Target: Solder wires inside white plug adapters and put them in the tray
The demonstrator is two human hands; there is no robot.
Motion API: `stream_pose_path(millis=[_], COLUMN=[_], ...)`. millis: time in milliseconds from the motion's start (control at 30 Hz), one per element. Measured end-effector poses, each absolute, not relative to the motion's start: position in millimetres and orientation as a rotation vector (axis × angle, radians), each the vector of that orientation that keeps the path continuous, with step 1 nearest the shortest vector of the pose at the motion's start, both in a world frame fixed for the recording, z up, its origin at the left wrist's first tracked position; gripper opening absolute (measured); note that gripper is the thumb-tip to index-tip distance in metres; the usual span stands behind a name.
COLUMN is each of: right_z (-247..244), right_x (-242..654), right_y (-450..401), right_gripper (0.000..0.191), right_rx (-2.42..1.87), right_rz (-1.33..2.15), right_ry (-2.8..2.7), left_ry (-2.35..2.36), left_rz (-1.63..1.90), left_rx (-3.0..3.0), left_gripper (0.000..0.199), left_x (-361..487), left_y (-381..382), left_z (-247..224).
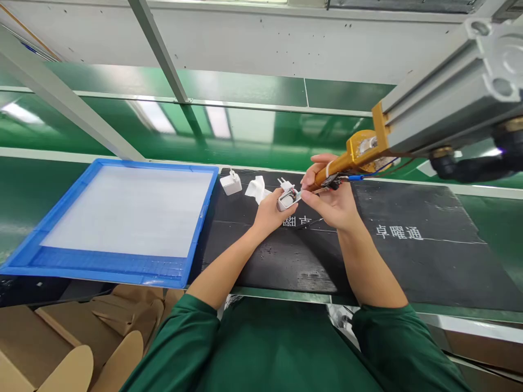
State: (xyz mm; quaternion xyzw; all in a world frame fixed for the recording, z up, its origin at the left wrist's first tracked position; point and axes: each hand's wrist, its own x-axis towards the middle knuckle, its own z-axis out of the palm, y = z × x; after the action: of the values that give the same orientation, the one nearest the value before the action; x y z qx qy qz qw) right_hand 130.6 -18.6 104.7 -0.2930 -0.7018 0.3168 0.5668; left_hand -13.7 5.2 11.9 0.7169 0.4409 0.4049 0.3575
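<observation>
My left grip (269, 209) was closed around an opened white adapter housing (285, 203), tilted, I judge, so its exposed wires faced my other fingers. The housing was above the black mat (281, 267) on the green desk (496, 218), just below the tip of the pneumatic cylinder (441, 103). My right grip (316, 188) had its fingertips drawn in at the housing's edge, but the cylinder's gold bracket (341, 163) partly covered them, so I couldn't tell whether they pinched anything. I counted two white adapters: the opened one and another plug adapter (231, 184) within easy reach. Beside that lay one crumpled white piece (256, 189), and further left one blue tray (122, 267) with one white sheet (126, 209), probably lining it.
</observation>
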Motion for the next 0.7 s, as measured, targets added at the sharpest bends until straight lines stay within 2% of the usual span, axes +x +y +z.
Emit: stream_pose_path(millis=[300, 533, 700], right_z=[100.9, 100.7, 102.4], right_x=[132.5, 133.3, 127.5], right_y=[-17.7, -19.1, -22.4], right_gripper=[0.038, 0.049, 0.05], right_rx=[-0.742, -0.709, -0.715], right_rz=[0.771, 0.765, 0.781], right_ry=[-1.583, -1.628, -1.626], left_ry=[1.162, 1.133, 1.22], left_rz=[1.01, 0.997, 0.903], left_rx=[1.782, 1.745, 1.74], left_gripper=[0.025, 0.024, 0.028], left_x=[-12.9, -13.1, -11.8], left_y=[2.8, 2.7, 7.3], left_z=[15.3, 15.5, 10.3])
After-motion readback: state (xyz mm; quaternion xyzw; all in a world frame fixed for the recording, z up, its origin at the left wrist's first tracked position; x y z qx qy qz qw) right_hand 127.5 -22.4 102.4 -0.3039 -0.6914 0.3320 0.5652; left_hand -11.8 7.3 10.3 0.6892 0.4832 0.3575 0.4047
